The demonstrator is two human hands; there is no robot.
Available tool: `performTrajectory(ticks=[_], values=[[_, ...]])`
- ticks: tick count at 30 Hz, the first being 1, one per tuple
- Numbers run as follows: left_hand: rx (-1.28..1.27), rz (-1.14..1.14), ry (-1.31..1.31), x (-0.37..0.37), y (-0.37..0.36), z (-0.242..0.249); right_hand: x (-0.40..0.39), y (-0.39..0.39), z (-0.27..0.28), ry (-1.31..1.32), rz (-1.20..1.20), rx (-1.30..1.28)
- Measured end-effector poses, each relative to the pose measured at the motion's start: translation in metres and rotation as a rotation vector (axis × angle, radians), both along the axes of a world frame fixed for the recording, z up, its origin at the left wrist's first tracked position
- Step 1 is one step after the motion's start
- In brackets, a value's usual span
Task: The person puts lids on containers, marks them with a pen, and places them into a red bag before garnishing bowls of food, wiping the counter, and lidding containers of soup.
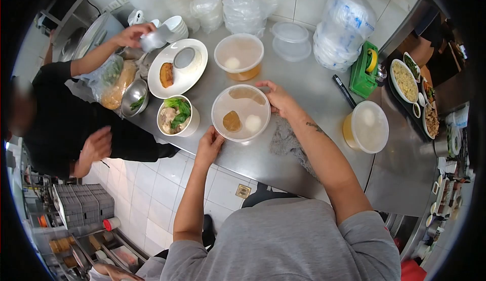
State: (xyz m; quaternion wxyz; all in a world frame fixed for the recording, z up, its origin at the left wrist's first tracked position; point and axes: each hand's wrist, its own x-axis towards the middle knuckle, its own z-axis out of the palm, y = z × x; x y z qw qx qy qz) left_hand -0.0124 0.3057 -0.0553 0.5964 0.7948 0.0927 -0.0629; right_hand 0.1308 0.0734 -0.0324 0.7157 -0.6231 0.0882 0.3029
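A round plastic container with a translucent lid (241,113) is held between my two hands near the front of the steel counter. My left hand (209,145) grips its lower left rim, thumb and fingers pressed to the edge. At its upper right side, my right hand (277,98) has its fingers on the rim. Brown and white contents show through the lid. Just behind stands another lidded container (239,53) with amber liquid. To the left is a white bowl (175,116) with meat and leafy greens. A grey cloth (290,142) lies under my right forearm.
A co-worker in black (66,109) moves both hands at the left. Around are a white plate (178,81), a metal bowl (134,98), a third lidded container (365,127), a black marker (344,91), a green tape dispenser (363,71) and a tray of dishes (412,91).
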Motion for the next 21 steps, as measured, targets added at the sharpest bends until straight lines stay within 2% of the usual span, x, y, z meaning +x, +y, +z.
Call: performTrajectory(ticks=[2, 5, 8, 11, 14, 16, 18, 21], values=[[0.149, 0.004, -0.078, -0.001, 0.002, -0.002, -0.001, -0.001, -0.009, -0.048, 0.008, -0.028], [0.517, 0.000, -0.144, -0.010, -0.003, 0.007, 0.002, 0.000, -0.042, -0.591, 0.153, -0.487], [-0.197, 0.313, 0.048, -0.025, -0.026, 0.029, 0.002, -0.004, -0.025, -0.251, -0.136, 0.155], [-0.355, 0.385, 0.059, -0.032, -0.065, 0.042, -0.033, 0.006, 0.017, 0.127, -0.033, 0.413], [-0.271, 0.380, 0.040, -0.025, -0.079, 0.055, -0.066, 0.011, 0.026, -0.146, -0.061, 0.156], [-0.263, 0.373, 0.021, -0.016, -0.080, 0.063, -0.084, 0.012, 0.024, -0.197, -0.107, 0.175], [-0.349, 0.336, 0.028, -0.007, -0.063, 0.045, -0.100, 0.012, 0.017, -0.288, -0.120, 0.208], [-0.422, 0.278, -0.014, 0.012, -0.032, 0.015, -0.125, 0.013, 0.026, -0.383, -0.112, 0.033]])
